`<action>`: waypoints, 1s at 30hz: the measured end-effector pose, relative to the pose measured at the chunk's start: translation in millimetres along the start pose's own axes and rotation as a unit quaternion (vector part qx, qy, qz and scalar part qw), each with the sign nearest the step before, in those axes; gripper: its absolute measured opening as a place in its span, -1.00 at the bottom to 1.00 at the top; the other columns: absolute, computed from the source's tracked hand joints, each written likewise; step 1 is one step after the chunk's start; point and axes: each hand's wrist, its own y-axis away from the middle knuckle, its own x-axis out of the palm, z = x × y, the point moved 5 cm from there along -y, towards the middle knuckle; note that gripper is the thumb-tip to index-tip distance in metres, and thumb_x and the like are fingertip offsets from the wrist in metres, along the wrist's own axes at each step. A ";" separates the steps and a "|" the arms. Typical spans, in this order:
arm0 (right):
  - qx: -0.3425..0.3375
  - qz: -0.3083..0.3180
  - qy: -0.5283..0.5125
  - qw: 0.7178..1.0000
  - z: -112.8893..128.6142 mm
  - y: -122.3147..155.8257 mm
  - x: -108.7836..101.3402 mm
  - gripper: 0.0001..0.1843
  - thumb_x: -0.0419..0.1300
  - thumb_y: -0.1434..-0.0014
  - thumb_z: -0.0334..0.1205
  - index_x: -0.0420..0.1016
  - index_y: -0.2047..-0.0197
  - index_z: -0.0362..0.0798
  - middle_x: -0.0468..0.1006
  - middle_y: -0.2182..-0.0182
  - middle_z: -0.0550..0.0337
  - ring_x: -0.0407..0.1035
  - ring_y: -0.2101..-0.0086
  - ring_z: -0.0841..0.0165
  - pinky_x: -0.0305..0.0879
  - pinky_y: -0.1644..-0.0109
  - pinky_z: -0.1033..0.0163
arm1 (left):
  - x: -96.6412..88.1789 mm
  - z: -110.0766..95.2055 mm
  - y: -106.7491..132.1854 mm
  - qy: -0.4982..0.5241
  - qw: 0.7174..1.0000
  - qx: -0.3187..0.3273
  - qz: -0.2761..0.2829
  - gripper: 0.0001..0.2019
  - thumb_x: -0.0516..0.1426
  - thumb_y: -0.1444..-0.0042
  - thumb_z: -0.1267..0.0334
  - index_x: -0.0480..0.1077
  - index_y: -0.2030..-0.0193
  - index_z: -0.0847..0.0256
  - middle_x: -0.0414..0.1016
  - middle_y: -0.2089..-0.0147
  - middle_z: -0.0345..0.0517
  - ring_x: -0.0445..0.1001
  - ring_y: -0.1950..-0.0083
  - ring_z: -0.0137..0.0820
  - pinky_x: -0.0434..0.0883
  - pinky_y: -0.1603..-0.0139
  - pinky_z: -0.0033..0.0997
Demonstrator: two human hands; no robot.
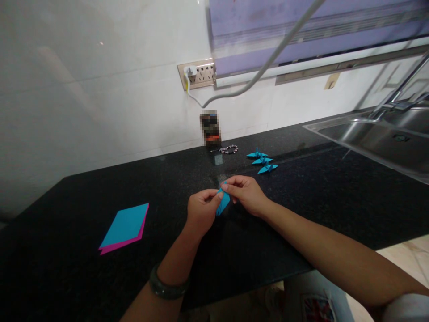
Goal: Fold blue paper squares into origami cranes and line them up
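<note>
A partly folded piece of blue origami paper [223, 203] is held just above the black countertop, pinched between both hands. My left hand [203, 210] grips its left edge with thumb and fingers. At its upper tip, my right hand [246, 193] pinches the paper between thumb and forefinger. Three finished blue paper cranes [268, 168] stand in a slanting row beyond my right hand. To the left lies a stack of square paper [125, 226], blue on top with pink showing beneath.
A bead bracelet [229, 149] and a small clear square [218, 159] lie near the wall, beside a blurred-out upright object [210, 128]. A steel sink [378, 138] is set into the black countertop [167, 179] at right. A plugged-in cable [234, 94] runs up from the wall socket [204, 74].
</note>
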 end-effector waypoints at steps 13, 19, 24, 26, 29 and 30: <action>0.000 -0.021 0.038 0.999 7.3 3.3 0.6 -0.76 0.20 0.06 -0.10 0.39 0.51 -0.14 0.28 0.71 0.34 0.09 0.69 0.57 -0.03 0.64 0.40 | 0.7 -3.5 1.4 -0.002 1.000 -0.011 -0.001 -0.78 0.17 0.11 0.18 0.50 0.39 0.31 0.50 0.50 -0.11 0.39 0.51 -0.46 0.29 0.53 -0.53; -0.003 -0.022 0.045 0.999 9.5 3.5 1.2 -0.76 0.18 0.05 -0.11 0.38 0.53 -0.15 0.25 0.73 0.35 0.09 0.68 0.56 -0.02 0.62 0.40 | 1.0 -4.9 1.9 0.007 1.000 -0.024 0.004 -0.78 0.18 0.12 0.19 0.51 0.39 0.33 0.50 0.50 -0.10 0.38 0.51 -0.46 0.29 0.52 -0.53; -0.003 -0.018 0.049 0.999 8.4 2.9 0.8 -0.73 0.17 0.05 -0.07 0.37 0.52 -0.13 0.25 0.73 0.35 0.08 0.69 0.56 -0.02 0.62 0.40 | 1.6 -3.5 1.1 0.022 0.999 -0.035 0.006 -0.79 0.19 0.13 0.21 0.51 0.40 0.32 0.51 0.50 -0.10 0.39 0.50 -0.45 0.30 0.51 -0.51; -0.007 -0.019 0.053 0.998 9.1 3.3 0.5 -0.73 0.18 0.05 -0.07 0.35 0.54 -0.12 0.26 0.72 0.34 0.09 0.68 0.55 -0.02 0.61 0.39 | 2.0 -2.8 1.0 0.029 0.999 -0.036 0.009 -0.80 0.20 0.14 0.20 0.52 0.41 0.30 0.51 0.51 -0.10 0.39 0.51 -0.44 0.30 0.52 -0.50; -0.013 -0.028 0.060 0.998 10.9 3.8 -0.8 -0.71 0.18 0.05 -0.06 0.35 0.57 -0.12 0.26 0.71 0.33 0.10 0.67 0.54 0.01 0.59 0.38 | 3.3 -0.6 1.2 0.050 0.998 -0.047 0.017 -0.80 0.20 0.16 0.20 0.52 0.41 0.29 0.51 0.50 -0.09 0.40 0.51 -0.43 0.31 0.51 -0.48; -0.014 -0.029 0.062 0.998 11.3 3.8 -1.2 -0.71 0.18 0.05 -0.05 0.36 0.57 -0.12 0.26 0.71 0.32 0.11 0.66 0.54 0.01 0.59 0.37 | 3.7 0.4 1.3 0.058 0.997 -0.052 0.018 -0.80 0.21 0.16 0.20 0.52 0.41 0.29 0.52 0.49 -0.09 0.40 0.51 -0.43 0.32 0.51 -0.48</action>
